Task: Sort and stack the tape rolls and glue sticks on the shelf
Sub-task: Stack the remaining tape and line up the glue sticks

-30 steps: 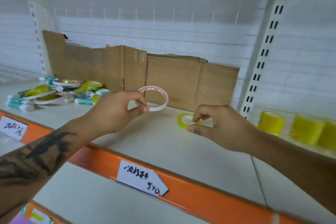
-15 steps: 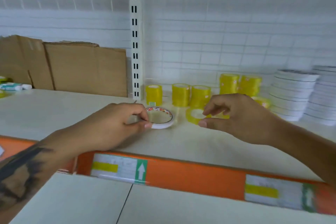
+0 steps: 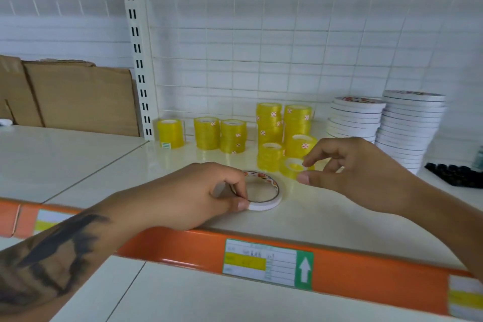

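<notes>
Now left hand [image 3: 183, 196] pinches white tape roll [image 3: 264, 192], hole facing up.

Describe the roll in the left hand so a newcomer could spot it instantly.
Start at the white upright post, then come forward along the shelf toward its orange front edge. There the left hand pinches a wide, thin white tape ring. Unlike the small yellow rolls behind, it is white, flat and has a patterned inner rim.

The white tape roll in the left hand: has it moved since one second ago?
Yes. The white tape roll was by the cardboard, left of the upright post; now it is right of it, before the yellow stacks.
</notes>
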Available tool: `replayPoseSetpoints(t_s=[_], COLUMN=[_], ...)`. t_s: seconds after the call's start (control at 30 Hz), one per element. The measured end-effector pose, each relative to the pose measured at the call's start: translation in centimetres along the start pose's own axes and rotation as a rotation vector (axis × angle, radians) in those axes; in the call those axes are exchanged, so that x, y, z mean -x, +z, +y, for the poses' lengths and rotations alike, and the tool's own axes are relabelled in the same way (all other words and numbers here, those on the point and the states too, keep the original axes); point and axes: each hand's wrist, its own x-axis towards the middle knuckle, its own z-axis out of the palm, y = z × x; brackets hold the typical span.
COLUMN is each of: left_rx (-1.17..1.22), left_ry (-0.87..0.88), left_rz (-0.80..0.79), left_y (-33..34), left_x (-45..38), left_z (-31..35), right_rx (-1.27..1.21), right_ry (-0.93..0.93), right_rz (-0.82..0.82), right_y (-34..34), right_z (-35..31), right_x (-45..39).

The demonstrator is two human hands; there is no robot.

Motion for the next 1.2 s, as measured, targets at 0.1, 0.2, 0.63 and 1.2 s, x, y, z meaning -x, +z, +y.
replayPoseSetpoints(t_s=[0.1,0.2,0.63,1.2], left_rx=[-0.026,-0.106,0.146,0.150], left_ry=[0.010,0.038,0.164,0.171], left_rz=[0.011,0.119,0.027,0.155], left_y=[0.1,-0.2,-0.8,-2.1], left_x=[-0.5,-0.9,-5.5,-10.3], left_z=[0.3,1.0,2.5,0.7], right_rx=[-0.026,-0.025,-0.024,0.373], right_ry=[0.012,0.009,-0.045,0.262], right_rz=[-0.006,-0.020,0.018,0.020], right_y=[0.5,1.0,1.8,-1.1], right_z=[0.0,-0.3,-0.8,1.9], right_x=[0.1,0.3,1.2,3.2])
